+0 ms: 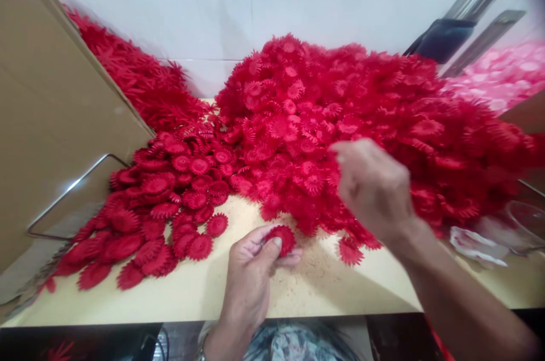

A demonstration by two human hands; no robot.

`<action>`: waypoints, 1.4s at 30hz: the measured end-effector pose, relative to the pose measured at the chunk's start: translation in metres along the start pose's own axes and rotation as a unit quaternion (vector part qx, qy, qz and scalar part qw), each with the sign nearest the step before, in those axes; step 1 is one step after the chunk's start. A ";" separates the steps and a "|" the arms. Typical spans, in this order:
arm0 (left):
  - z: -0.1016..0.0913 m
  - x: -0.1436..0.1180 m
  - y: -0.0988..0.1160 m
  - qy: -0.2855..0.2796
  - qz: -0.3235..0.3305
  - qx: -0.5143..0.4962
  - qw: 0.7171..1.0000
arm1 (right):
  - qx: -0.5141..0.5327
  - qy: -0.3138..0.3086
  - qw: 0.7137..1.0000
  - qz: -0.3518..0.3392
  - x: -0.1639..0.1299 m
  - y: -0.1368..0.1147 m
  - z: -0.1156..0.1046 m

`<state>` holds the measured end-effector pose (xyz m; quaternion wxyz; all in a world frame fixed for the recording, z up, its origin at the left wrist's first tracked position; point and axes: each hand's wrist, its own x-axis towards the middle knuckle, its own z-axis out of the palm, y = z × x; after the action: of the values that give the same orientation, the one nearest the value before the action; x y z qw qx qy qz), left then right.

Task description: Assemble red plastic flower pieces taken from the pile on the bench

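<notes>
Presently: left hand [251, 270] pinching one red flower [283, 238], just below the big red pile [340, 122]; right hand [374, 191], nearer, blurred over it, grip unclear.

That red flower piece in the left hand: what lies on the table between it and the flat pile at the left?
In the head view, bare tabletop lies between the red flower piece in the left hand and the flat pile.

bright even light, right hand [374, 191] motion-blurred, edges distorted.
</notes>
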<state>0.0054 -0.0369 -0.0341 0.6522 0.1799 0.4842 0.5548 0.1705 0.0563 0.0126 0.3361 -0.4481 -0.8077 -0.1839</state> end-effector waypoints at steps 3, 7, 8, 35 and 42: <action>-0.001 -0.001 0.005 -0.012 -0.016 -0.048 0.999 | -0.120 -0.019 0.991 0.050 0.029 0.038 -0.011; -0.002 0.000 0.008 -0.034 -0.030 -0.094 0.995 | -0.042 -0.061 0.997 0.003 0.023 0.023 -0.018; -0.003 0.001 0.008 -0.038 -0.029 -0.104 0.993 | 0.023 -0.067 0.997 -0.025 0.014 0.009 -0.017; -0.008 0.008 0.009 -0.009 -0.028 -0.144 0.989 | -0.054 0.000 0.998 0.030 0.041 0.032 -0.009; -0.004 0.010 0.005 -0.036 -0.042 -0.162 0.985 | 0.208 -0.194 0.958 0.005 -0.008 -0.036 -0.007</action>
<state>-0.0011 -0.0275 -0.0363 0.7125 0.0712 0.3714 0.5911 0.1454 0.0288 0.0120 0.2595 -0.3996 -0.8754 0.0811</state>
